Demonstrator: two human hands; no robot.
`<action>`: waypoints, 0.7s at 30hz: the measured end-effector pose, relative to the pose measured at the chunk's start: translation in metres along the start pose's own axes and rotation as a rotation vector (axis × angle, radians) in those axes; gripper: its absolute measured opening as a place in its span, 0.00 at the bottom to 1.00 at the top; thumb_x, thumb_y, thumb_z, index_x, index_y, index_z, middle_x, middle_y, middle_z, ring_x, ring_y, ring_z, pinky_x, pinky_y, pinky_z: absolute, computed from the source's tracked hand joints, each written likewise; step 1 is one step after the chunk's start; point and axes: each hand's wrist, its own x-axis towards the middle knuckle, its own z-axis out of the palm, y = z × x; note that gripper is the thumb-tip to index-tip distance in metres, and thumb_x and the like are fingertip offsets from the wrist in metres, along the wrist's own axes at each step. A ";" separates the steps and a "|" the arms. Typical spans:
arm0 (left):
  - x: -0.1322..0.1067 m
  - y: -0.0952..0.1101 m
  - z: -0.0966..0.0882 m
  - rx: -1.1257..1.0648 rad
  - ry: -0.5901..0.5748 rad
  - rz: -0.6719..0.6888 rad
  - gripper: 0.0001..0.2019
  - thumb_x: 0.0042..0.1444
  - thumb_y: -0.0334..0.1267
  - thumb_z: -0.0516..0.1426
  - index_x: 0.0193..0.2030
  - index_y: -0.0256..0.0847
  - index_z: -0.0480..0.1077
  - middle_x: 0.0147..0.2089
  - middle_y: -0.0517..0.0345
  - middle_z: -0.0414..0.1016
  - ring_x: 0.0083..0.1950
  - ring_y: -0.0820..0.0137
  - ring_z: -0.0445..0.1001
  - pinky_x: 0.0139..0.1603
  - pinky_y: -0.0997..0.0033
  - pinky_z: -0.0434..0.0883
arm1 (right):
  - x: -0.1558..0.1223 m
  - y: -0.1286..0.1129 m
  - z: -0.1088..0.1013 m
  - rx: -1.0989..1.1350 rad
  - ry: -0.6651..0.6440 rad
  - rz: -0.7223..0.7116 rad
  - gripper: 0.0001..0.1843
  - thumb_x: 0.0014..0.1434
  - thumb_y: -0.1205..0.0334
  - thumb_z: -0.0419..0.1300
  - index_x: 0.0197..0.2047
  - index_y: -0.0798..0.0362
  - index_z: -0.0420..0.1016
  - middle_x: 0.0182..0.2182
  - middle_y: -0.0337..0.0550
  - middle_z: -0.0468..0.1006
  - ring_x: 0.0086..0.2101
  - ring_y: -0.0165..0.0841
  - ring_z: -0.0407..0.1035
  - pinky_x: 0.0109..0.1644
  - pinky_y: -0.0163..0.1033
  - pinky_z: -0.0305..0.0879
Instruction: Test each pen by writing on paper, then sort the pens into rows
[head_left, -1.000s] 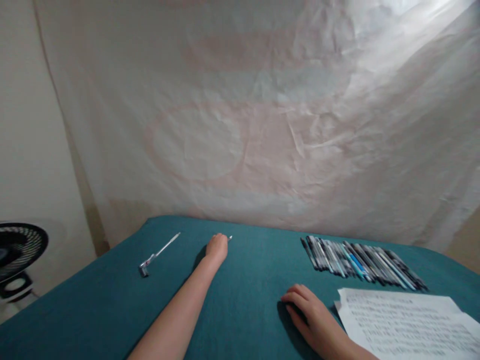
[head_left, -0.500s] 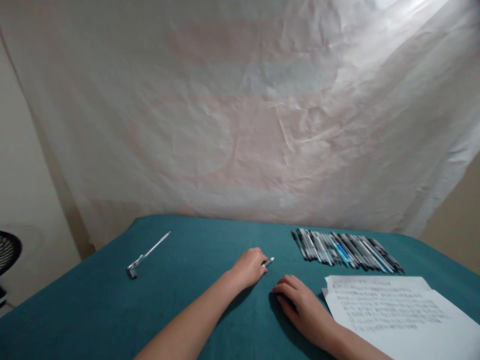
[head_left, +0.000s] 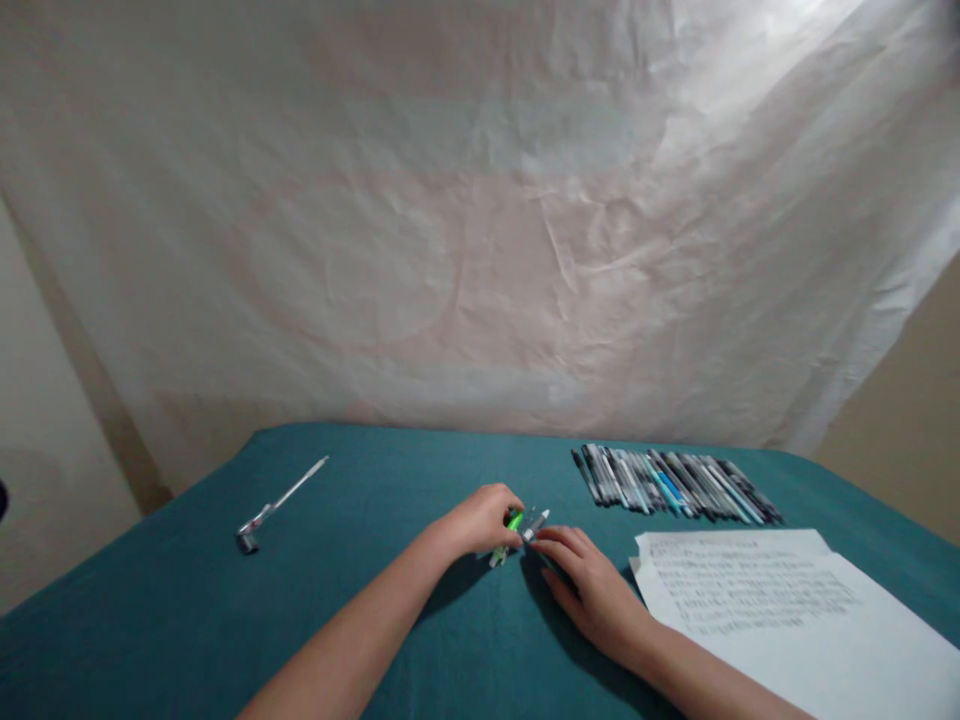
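My left hand (head_left: 484,522) is closed around a bright green pen (head_left: 514,521), which shows between thumb and fingers and below them. Just to its right a grey-and-white pen (head_left: 538,524) points up and right, its tip clear of my fingers. Across from it, my right hand (head_left: 589,590) rests low over the cloth, fingers loosely bent and apart. Its fingertips reach the lower end of the grey-and-white pen; whether they touch it is hard to tell.
Beyond my right hand lies a row of many pens (head_left: 675,485) side by side. Handwritten paper sheets (head_left: 750,590) lie at the right, partly under my right forearm. A clear pen-like stick with a dark end (head_left: 274,507) lies at the left on the green cloth (head_left: 150,600).
The green pen now shows in my left hand, where only the grey-and-white one showed before. My right hand has come closer to the left. The whole view has shifted slightly.
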 end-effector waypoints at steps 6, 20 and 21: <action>-0.001 -0.003 0.007 0.031 0.055 0.082 0.15 0.41 0.36 0.58 0.39 0.40 0.71 0.43 0.53 0.69 0.44 0.68 0.68 0.45 0.75 0.63 | -0.001 0.004 0.001 -0.094 -0.094 -0.032 0.29 0.55 0.58 0.52 0.60 0.49 0.50 0.57 0.45 0.58 0.55 0.40 0.49 0.55 0.50 0.53; -0.001 0.007 0.013 0.177 0.078 -0.115 0.06 0.45 0.39 0.56 0.28 0.42 0.72 0.38 0.55 0.71 0.41 0.67 0.70 0.42 0.73 0.64 | 0.000 0.003 0.001 -0.127 0.039 0.033 0.13 0.55 0.62 0.52 0.44 0.51 0.67 0.47 0.49 0.63 0.50 0.42 0.54 0.52 0.51 0.57; -0.002 0.008 0.014 0.188 0.086 -0.123 0.06 0.45 0.39 0.55 0.27 0.41 0.72 0.37 0.54 0.71 0.41 0.66 0.69 0.41 0.72 0.65 | 0.001 0.003 0.001 -0.123 0.047 0.036 0.11 0.55 0.62 0.52 0.43 0.51 0.67 0.46 0.48 0.64 0.50 0.41 0.55 0.52 0.50 0.57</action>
